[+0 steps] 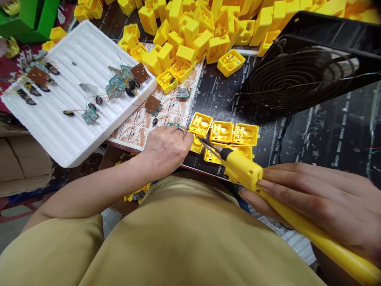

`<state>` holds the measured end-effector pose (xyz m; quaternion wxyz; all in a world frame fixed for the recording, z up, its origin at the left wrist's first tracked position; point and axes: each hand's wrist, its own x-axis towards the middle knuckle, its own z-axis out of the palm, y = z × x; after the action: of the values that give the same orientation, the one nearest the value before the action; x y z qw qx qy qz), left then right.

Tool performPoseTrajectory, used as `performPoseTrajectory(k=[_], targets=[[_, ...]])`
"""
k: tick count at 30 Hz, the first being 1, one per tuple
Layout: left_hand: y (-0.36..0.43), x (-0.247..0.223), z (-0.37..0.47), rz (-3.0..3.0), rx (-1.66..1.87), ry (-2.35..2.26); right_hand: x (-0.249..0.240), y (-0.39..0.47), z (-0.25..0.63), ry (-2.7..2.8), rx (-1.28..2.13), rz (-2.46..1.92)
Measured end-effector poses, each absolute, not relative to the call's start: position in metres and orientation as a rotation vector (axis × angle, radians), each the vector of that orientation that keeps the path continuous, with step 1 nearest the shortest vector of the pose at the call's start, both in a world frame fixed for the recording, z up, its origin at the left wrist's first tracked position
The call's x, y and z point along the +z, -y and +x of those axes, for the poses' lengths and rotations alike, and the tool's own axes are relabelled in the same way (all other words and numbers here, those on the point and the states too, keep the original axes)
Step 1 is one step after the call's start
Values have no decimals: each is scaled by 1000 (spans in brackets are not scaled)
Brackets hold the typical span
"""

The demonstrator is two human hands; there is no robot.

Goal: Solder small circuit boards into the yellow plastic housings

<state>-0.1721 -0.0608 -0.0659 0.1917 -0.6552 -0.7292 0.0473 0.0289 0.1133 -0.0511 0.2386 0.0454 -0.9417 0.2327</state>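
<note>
My right hand [321, 202] is wrapped round a yellow soldering iron [244, 169], its long handle running to the lower right. The iron's dark metal tip reaches the lower-left yellow case [196, 145] of a small group. My left hand [168, 149] is closed beside that case, knuckles up, a ring on one finger. Its fingertips are hidden, so what they hold cannot be made out. Other open yellow cases [245, 134] lie in two rows, with small metal parts and round speaker grilles inside. A brown-and-green circuit board [153, 104] with wires rests just beyond my left hand.
A white foam tray [68, 147] at the left carries several wired circuit boards [116, 86]. Many yellow cases [190, 31] are heaped at the back. A black fan [285, 75] stands at the right on the dark bench mat [321, 135]. A green container [32, 24] sits far left.
</note>
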Motion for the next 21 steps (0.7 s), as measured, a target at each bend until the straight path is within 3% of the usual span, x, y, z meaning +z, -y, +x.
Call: performPoseTrajectory(k=[3,16,21], targets=[[60,-66,-173,-1844,154,2057,-53,-113,32,2522,810,73],[56,-56,-177,-1923,158,2321,-54,-115,34,2552,764,30],[76,-35,-204,-1716,-403,2577,-59,-119,33,2473,728,98]])
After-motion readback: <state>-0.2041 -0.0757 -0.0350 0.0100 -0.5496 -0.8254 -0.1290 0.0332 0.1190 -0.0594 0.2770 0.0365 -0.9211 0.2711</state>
